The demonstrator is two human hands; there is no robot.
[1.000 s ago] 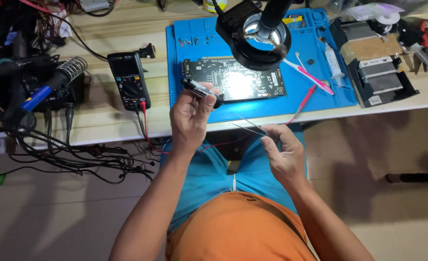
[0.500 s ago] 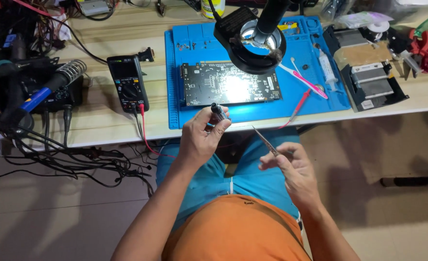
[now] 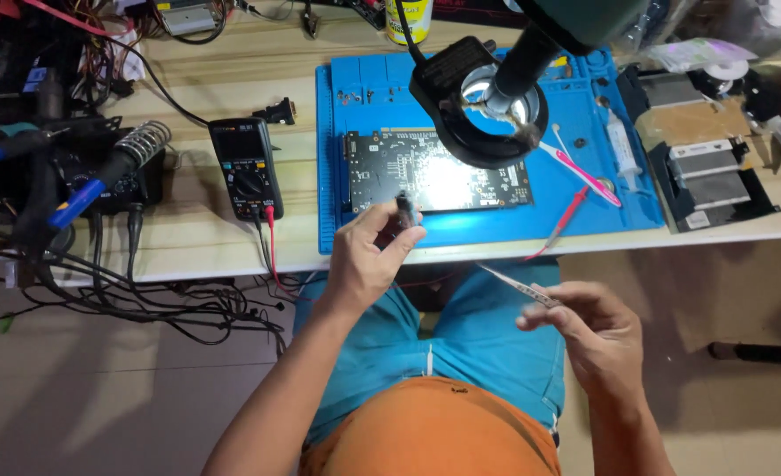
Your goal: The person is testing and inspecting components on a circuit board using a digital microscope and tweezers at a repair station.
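Note:
My left hand (image 3: 368, 257) is raised at the front edge of the bench and pinches a small dark part (image 3: 403, 205) between thumb and fingertips, just in front of the black circuit board (image 3: 434, 172). The board lies on a blue work mat (image 3: 487, 229) under a lit ring lamp of a microscope (image 3: 487, 110). My right hand (image 3: 588, 330) is lower, over my lap, and holds metal tweezers (image 3: 518, 286) whose tips point up and left towards the bench.
A black multimeter (image 3: 247, 167) with red and black leads lies left of the mat. A soldering iron in its coil stand (image 3: 117, 167) and tangled cables (image 3: 144, 300) are at far left. Pink tools (image 3: 584, 176), a syringe (image 3: 619, 145) and metal heatsink parts (image 3: 707, 172) lie right.
My left hand stayed near the bench edge, turning the small dark part in its fingers. My right hand with the tweezers dropped lower towards my lap, and my view shifted slightly.

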